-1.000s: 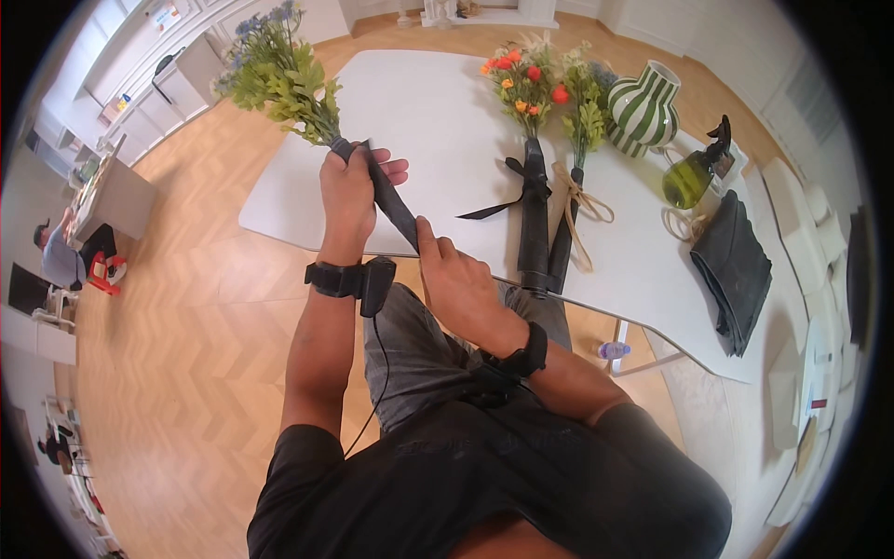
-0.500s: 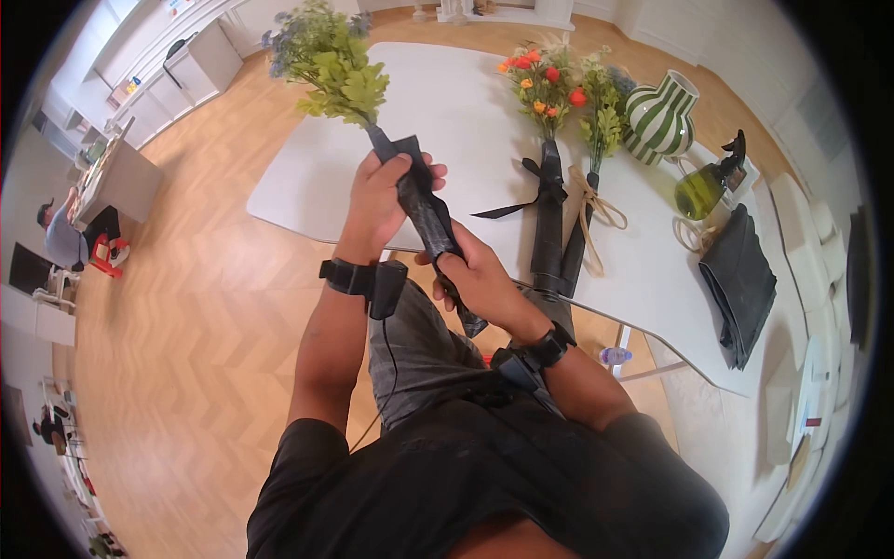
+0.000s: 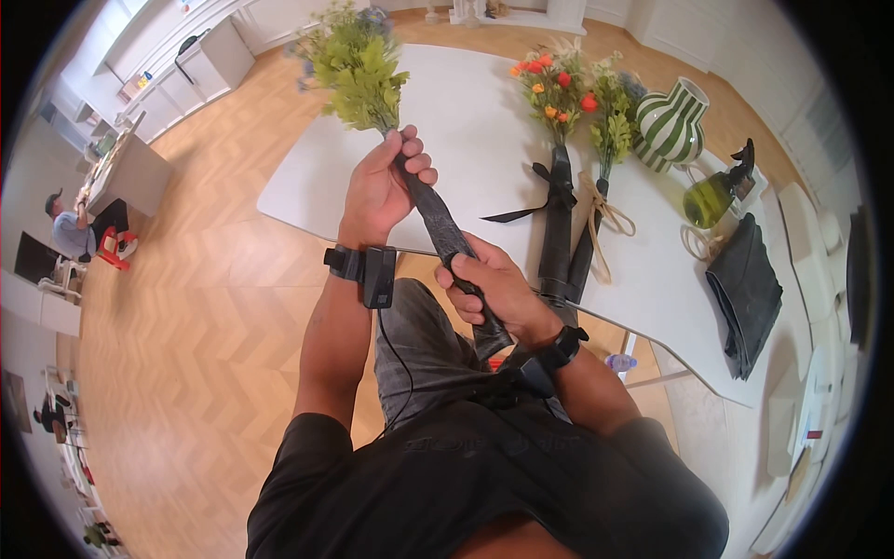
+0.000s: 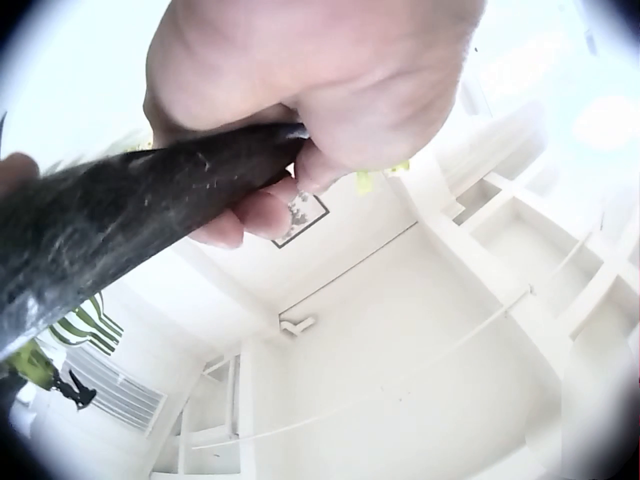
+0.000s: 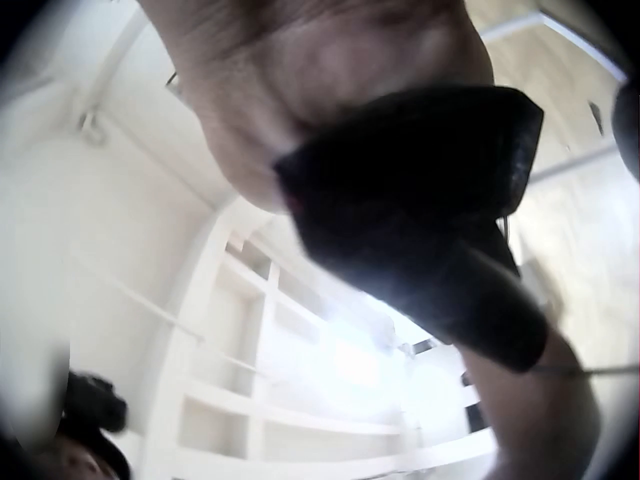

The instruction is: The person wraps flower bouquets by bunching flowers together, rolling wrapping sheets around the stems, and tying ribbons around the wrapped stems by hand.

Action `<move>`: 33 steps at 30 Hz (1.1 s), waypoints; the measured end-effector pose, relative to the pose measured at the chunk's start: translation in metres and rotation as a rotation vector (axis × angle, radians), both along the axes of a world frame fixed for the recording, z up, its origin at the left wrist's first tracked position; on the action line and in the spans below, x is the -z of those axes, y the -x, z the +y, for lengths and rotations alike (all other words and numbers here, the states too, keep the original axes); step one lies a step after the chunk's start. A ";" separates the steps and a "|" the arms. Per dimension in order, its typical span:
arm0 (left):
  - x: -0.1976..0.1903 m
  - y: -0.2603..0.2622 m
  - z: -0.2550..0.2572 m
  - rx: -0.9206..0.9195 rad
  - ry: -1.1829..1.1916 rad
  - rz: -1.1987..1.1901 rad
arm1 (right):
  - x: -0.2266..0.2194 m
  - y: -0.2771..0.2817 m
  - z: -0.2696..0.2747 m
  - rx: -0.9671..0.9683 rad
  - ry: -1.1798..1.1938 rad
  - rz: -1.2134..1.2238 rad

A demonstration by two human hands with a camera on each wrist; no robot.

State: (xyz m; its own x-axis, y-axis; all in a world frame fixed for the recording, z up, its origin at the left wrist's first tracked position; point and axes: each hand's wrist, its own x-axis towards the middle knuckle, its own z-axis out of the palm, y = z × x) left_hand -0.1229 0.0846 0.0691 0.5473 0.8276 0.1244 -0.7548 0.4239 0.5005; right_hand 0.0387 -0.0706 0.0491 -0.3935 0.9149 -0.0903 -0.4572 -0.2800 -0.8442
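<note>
A bouquet with green leaves (image 3: pixel 358 79) and bluish flowers has its stems in a long black wrap (image 3: pixel 436 216). My left hand (image 3: pixel 380 189) grips the wrap's upper end just below the leaves. Lower down, my right hand (image 3: pixel 498 291) curls round the same wrap, whose flared end sticks out beneath it. In the left wrist view the black wrap (image 4: pixel 140 205) runs into the fingers of my left hand (image 4: pixel 320 75). The right wrist view has my right hand (image 5: pixel 340 70) partly hidden behind the wrap's dark end (image 5: pixel 420 190).
On the white table (image 3: pixel 447 93) lie two black-wrapped bouquets, one with orange and red flowers (image 3: pixel 557 88), one tied with a tan cord (image 3: pixel 610 216). Beyond are a green-striped vase (image 3: pixel 670 126), a green spray bottle (image 3: pixel 708 200) and folded black cloth (image 3: pixel 745 293). A seated person (image 3: pixel 74 228) is at far left.
The bouquet has moved right and been turned in my hands. My right hand went from extended fingers against the wrap to a curled grip lower on it.
</note>
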 end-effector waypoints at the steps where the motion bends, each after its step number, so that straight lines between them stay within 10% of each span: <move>1: -0.006 0.000 0.000 0.007 0.029 -0.032 | -0.002 -0.001 -0.001 -0.068 0.130 0.291; 5: -0.012 0.001 0.003 0.046 -0.046 -0.045 | -0.008 -0.002 0.000 -0.100 0.173 0.259; 7: -0.020 0.001 -0.002 -0.111 -0.111 0.192 | -0.005 0.004 -0.004 -0.059 0.007 -0.179; 18: -0.050 0.037 0.038 -0.218 -0.063 0.101 | 0.005 -0.024 -0.056 -0.269 0.217 -0.175; 20: -0.056 0.049 0.039 -0.185 -0.073 0.125 | 0.010 -0.025 -0.065 -0.085 -0.105 -0.655; 25: -0.047 0.024 0.011 -0.127 -0.106 0.181 | 0.003 -0.022 -0.026 0.447 -0.318 -0.478; 27: -0.044 0.009 -0.003 -0.105 -0.109 0.168 | 0.000 -0.008 -0.016 0.469 -0.714 -0.838; 31: -0.041 -0.006 -0.022 -0.084 -0.127 0.172 | -0.039 0.012 -0.026 0.073 -0.176 -0.695; 33: -0.048 -0.013 -0.037 -0.161 -0.085 0.267 | -0.020 0.014 -0.024 0.137 -0.268 -0.778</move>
State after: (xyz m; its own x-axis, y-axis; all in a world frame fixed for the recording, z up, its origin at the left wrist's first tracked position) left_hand -0.1094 0.0472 0.1168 0.4331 0.8989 0.0667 -0.6462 0.2581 0.7182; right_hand 0.0245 -0.0945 0.0694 -0.1923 0.9794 -0.0623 0.2686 -0.0085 -0.9632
